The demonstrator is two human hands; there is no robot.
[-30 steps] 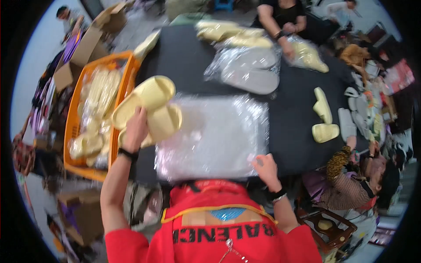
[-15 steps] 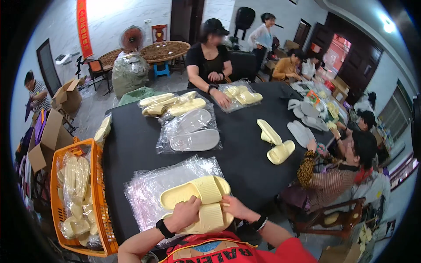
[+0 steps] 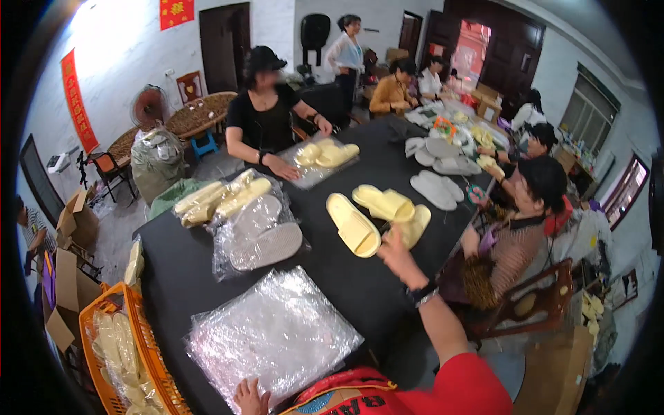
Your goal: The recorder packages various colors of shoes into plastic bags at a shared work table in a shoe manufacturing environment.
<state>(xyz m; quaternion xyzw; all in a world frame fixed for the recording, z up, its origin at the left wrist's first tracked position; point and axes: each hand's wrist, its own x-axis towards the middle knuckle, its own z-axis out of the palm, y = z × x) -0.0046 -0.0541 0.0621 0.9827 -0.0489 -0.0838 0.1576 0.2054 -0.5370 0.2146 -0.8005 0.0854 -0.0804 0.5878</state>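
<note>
At the table's front, my left hand rests with fingers apart at the near edge of a stack of clear plastic bags. My right arm is stretched forward over the black table, and my right hand is beside pale yellow slippers with its fingers apart. A yellow slipper lies just left of its fingertips. Another slipper lies beyond, and a third slipper is partly hidden behind the fingers. I see nothing gripped in the right hand; whether it touches a slipper, I cannot tell.
Bagged grey slippers and bagged yellow slippers lie left of centre. An orange basket of bagged slippers stands at the left edge. Across the table, a person in black handles a bagged pair. Loose grey slippers lie near seated people on the right.
The yellow slippers have left the bag stack, and another yellow slipper now lies beside the loose ones. My right hand moved forward; my left drew back. The view turned right.
</note>
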